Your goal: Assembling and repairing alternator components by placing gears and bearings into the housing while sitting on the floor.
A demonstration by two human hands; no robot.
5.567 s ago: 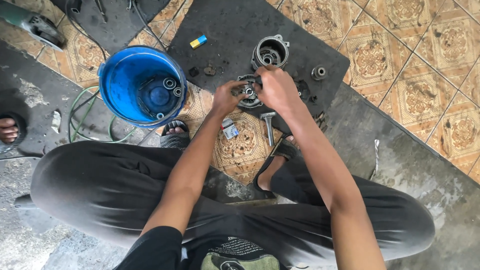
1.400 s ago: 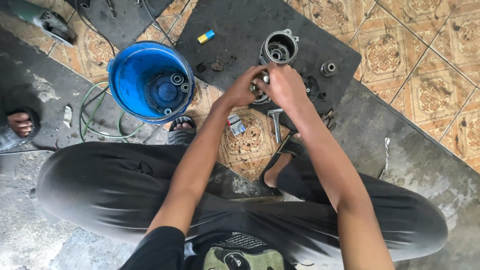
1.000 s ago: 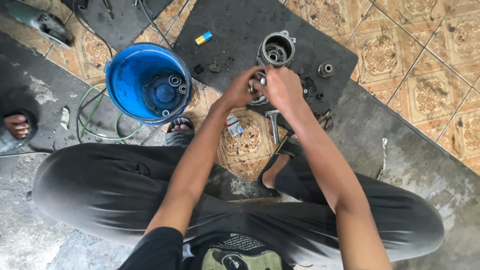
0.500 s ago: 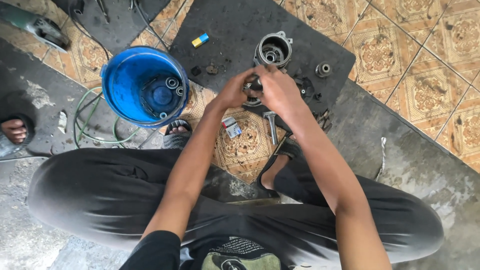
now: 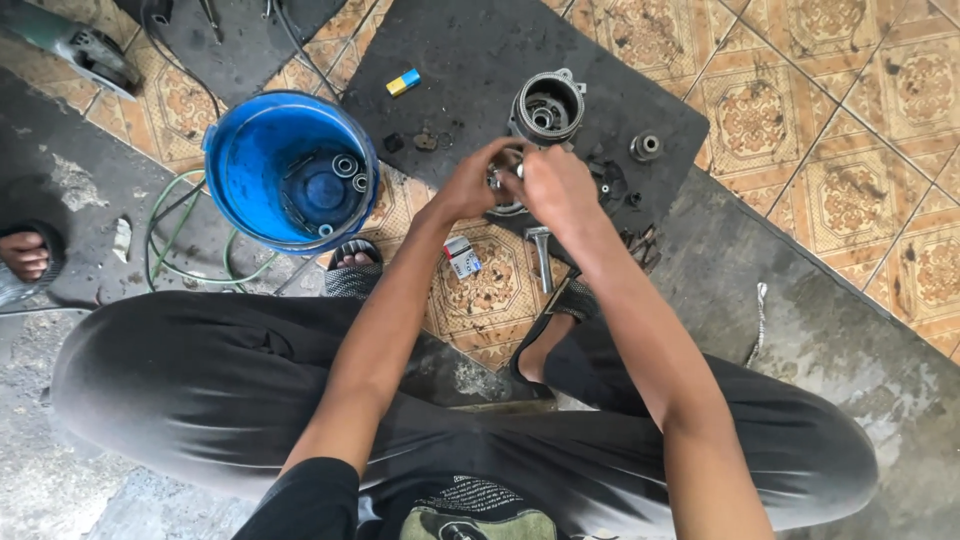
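While the person squats over the floor, both hands meet just above the dark rubber mat (image 5: 440, 60). The left hand (image 5: 468, 185) and right hand (image 5: 555, 185) are each closed around a small round metal part (image 5: 503, 180), held between them clear of the mat, evidently so the fingers can work it from both sides. Its exact kind cannot be told; the hands cover most of it. A cylindrical metal housing (image 5: 547, 107) stands just beyond the hands, a small bearing-like piece (image 5: 645, 147) well to its right. A blue bucket (image 5: 290, 170) holding rings sits to the left, keeping loose parts together. Compared with half a second ago, the grip and the layout are unchanged; only the view has shifted slightly.
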